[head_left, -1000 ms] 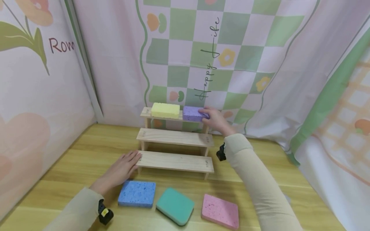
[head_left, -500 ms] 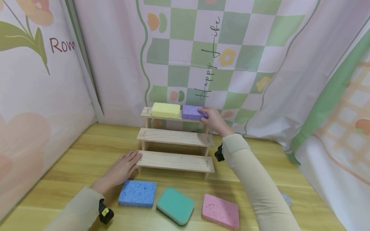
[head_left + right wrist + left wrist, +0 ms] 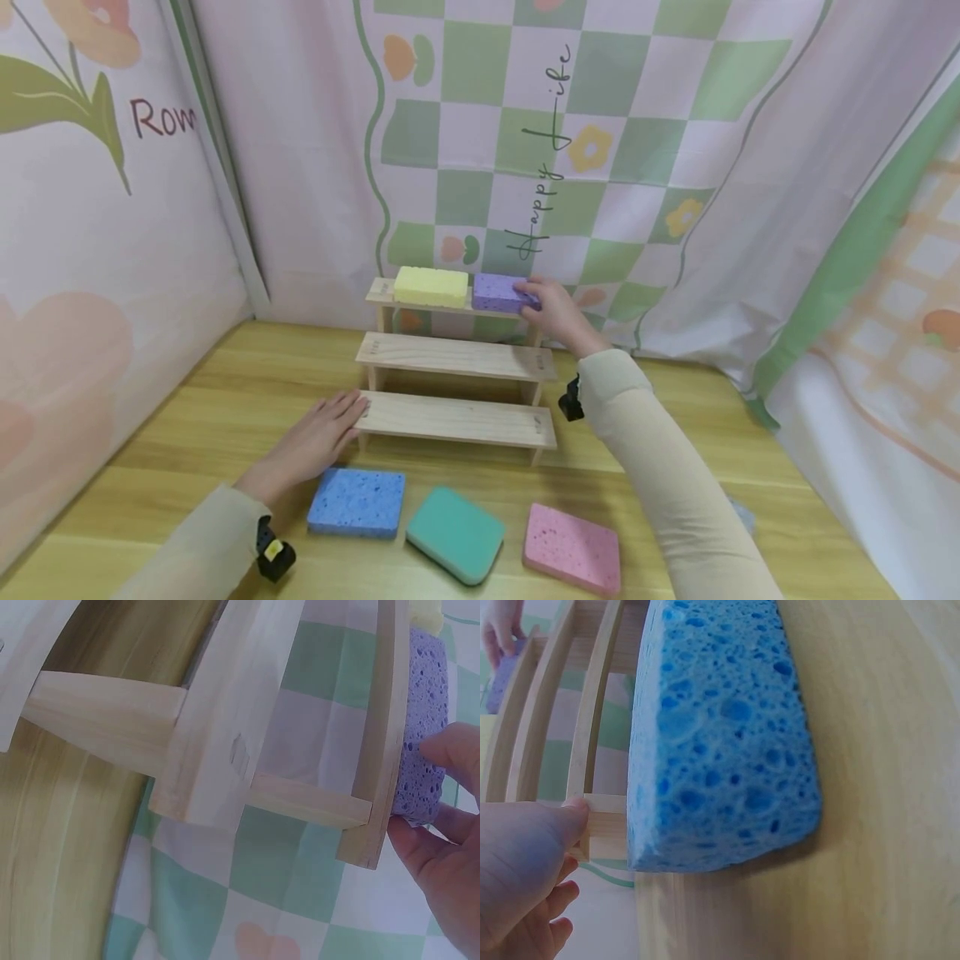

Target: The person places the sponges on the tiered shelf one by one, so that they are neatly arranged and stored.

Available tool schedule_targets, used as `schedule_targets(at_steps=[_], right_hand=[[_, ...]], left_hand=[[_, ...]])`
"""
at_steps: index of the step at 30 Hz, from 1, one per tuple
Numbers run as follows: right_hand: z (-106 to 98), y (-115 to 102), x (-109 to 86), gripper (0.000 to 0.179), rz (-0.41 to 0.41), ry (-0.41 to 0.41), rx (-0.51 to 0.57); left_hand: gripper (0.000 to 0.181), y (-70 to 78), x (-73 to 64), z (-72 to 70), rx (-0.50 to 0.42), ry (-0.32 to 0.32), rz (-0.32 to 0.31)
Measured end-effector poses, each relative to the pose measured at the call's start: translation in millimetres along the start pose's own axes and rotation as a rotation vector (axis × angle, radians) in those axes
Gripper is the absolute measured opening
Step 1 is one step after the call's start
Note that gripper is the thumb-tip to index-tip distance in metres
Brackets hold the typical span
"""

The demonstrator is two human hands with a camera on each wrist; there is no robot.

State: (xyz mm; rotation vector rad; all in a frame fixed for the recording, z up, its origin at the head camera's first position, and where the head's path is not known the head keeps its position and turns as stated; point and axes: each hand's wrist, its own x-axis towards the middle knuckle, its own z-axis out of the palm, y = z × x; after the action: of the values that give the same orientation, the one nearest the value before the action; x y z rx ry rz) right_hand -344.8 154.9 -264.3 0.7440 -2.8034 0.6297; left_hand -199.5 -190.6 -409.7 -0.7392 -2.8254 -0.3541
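My right hand (image 3: 558, 315) pinches the right end of a purple sponge (image 3: 497, 292) on the top step of a three-step wooden display shelf (image 3: 450, 419). In the right wrist view, the thumb and fingers close around the purple sponge (image 3: 424, 727), which sits against the top board. A yellow sponge (image 3: 431, 287) lies just left of it, with a narrow gap between. My left hand (image 3: 318, 435) holds the left end of the lowest step. In the left wrist view, the thumb (image 3: 570, 817) presses the wood and the other fingers curl beside it.
On the wooden table (image 3: 202, 450), in front of the shelf, lie a blue sponge (image 3: 357, 502), a green sponge (image 3: 456, 535) and a pink sponge (image 3: 572, 548). A pale, unclear thing (image 3: 741, 514) shows beyond the right sleeve. A checkered curtain (image 3: 472, 133) hangs close behind the shelf.
The purple sponge and my right hand have shifted very slightly left, towards the yellow sponge, since the first frame. The left hand stays on the lowest step.
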Motion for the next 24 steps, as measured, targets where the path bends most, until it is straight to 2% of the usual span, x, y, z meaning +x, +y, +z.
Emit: schedule_targets(at_steps=[7,11,18,24], right_hand=[[-4.9,0.2,-5.9,0.048,0.004,0.017,0.021],[-10.4,-0.8,-12.0,0.049,0.014,0.031,0.052],[-15.7,7.8,-22.7,0.048,-0.067,0.072,0.042],[-19.3,12.6,-39.7,0.047,-0.074,0.098,0.112]], left_hand=[[0.048,0.2,0.0,0.7,0.005,-0.016,-0.007],[0.047,1.7,0.0,-0.3,0.005,-0.003,-0.003],[0.046,3.6,-0.1,-2.5,0.010,0.015,0.012],[0.046,4.8,0.0,-3.3,0.008,0.008,0.005]])
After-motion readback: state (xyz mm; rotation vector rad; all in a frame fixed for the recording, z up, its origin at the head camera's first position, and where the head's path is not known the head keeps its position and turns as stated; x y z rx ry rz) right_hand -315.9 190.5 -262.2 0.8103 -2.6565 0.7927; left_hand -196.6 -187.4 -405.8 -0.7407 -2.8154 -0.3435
